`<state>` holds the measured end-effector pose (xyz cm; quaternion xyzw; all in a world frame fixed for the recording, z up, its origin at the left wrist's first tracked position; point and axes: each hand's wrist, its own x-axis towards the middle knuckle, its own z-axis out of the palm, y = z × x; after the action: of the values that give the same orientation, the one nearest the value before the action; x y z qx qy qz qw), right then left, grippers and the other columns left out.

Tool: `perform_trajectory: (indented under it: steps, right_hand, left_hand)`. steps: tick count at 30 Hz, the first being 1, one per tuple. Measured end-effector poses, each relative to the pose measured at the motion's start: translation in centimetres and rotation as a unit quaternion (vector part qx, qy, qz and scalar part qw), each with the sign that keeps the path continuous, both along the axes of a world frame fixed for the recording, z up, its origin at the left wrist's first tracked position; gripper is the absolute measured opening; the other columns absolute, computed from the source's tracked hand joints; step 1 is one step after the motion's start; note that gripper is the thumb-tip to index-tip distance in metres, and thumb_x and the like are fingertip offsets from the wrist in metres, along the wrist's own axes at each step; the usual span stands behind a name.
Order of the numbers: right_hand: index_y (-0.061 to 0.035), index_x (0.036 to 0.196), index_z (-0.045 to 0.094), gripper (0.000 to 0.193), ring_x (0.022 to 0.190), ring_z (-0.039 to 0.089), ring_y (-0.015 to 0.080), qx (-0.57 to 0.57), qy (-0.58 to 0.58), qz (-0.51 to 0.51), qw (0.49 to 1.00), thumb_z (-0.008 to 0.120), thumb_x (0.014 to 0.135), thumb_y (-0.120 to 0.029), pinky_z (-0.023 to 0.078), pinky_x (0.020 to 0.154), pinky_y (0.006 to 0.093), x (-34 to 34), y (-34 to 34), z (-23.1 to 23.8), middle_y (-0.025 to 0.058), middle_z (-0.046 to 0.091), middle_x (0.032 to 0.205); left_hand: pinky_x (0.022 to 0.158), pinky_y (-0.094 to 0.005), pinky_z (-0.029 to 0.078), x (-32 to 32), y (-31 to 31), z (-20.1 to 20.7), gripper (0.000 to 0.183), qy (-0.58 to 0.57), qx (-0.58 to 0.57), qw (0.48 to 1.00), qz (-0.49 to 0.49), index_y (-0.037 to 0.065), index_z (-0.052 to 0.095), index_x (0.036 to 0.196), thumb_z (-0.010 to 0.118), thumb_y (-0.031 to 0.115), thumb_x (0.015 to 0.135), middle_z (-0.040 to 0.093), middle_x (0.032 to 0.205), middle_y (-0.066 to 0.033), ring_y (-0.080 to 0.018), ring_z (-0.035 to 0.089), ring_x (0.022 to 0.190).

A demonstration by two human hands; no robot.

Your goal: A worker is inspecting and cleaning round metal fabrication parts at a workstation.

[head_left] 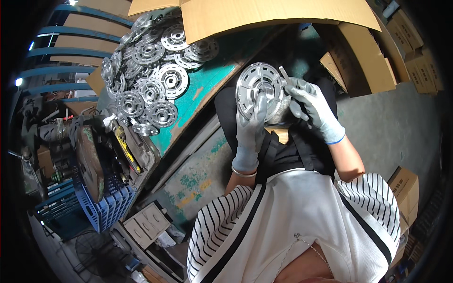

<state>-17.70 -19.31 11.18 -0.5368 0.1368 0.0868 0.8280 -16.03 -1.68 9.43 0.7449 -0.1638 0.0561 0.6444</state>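
My left hand (251,132), in a grey-white glove, grips a round slotted metal disc (250,81) by its lower part. The disc stands tilted up above my lap, its ribbed and slotted face showing. A thin, pale stick-like tool (284,73) sticks up from the closed fingers of my gloved right hand (311,101), beside the disc's right rim. Whether the tool touches the disc I cannot tell, and its lower part is hidden in the hand. To the left, a heap of similar metal discs (172,81) lies on a worn green tabletop (204,84).
Cardboard flaps (278,14) overhang the table's far side, and an open carton (361,61) stands at right. More boxes (405,191) sit on the right. At left are a machine (89,155), a blue plastic crate (111,207) and a small drawer cabinet (148,224).
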Motion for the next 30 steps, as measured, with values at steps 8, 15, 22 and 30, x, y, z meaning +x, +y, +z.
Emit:
perform_trajectory:
  steps: [8, 15, 22, 30]
  right_hand:
    - [-0.0006, 0.107, 0.061, 0.023, 0.043, 0.040, -0.0004, 0.011, -0.023, 0.007, 1.000, 0.057, 0.092, -0.018, 0.025, 0.037, 0.0168, -0.5, -0.1, 0.4, -0.0049, 0.057, 0.072]
    - [0.0013, 0.101, 0.061, 0.019, 0.038, 0.032, 0.0019, 0.060, -0.019, 0.017, 0.998, 0.055, 0.092, -0.015, 0.023, 0.039, 0.0185, -0.8, 0.1, 0.7, -0.0035, 0.053, 0.064]
    - [0.0013, 0.098, 0.060, 0.017, 0.035, 0.031, 0.0029, 0.062, -0.005, 0.016, 0.998, 0.052, 0.093, -0.013, 0.022, 0.036, 0.0192, -0.7, 0.3, 0.3, -0.0040, 0.042, 0.049]
    - [0.0002, 0.100, 0.059, 0.020, 0.036, 0.030, 0.0019, 0.020, 0.001, 0.042, 0.999, 0.050, 0.094, -0.017, 0.019, 0.035, 0.0195, -0.9, 1.7, 0.3, -0.0057, 0.041, 0.051]
  left_hand:
    - [0.094, -0.0370, 0.046, -0.8, 0.3, -0.1, 0.044, 0.052, 0.027, 0.998, 0.025, -0.005, 0.059, 0.116, 0.062, -0.011, 0.073, 0.061, 0.113, -0.0197, -0.0348, 0.058, 0.108]
    - [0.091, -0.0331, 0.049, -0.8, 1.9, -0.4, 0.042, -0.165, 0.252, 0.953, 0.029, -0.003, 0.059, 0.115, 0.071, 0.000, 0.075, 0.063, 0.113, -0.0160, -0.0291, 0.061, 0.105]
    - [0.098, -0.0347, 0.044, -1.0, 1.7, -1.2, 0.040, 0.219, -0.229, 0.947, -0.058, -0.003, 0.052, 0.124, 0.060, 0.012, 0.088, 0.060, 0.118, -0.0145, -0.0221, 0.057, 0.110]
    - [0.105, -0.0359, 0.038, -1.1, 2.7, 0.3, 0.068, 0.335, -0.498, 0.779, -0.181, 0.002, 0.029, 0.141, 0.062, 0.002, 0.082, 0.047, 0.133, -0.0111, -0.0202, 0.048, 0.122]
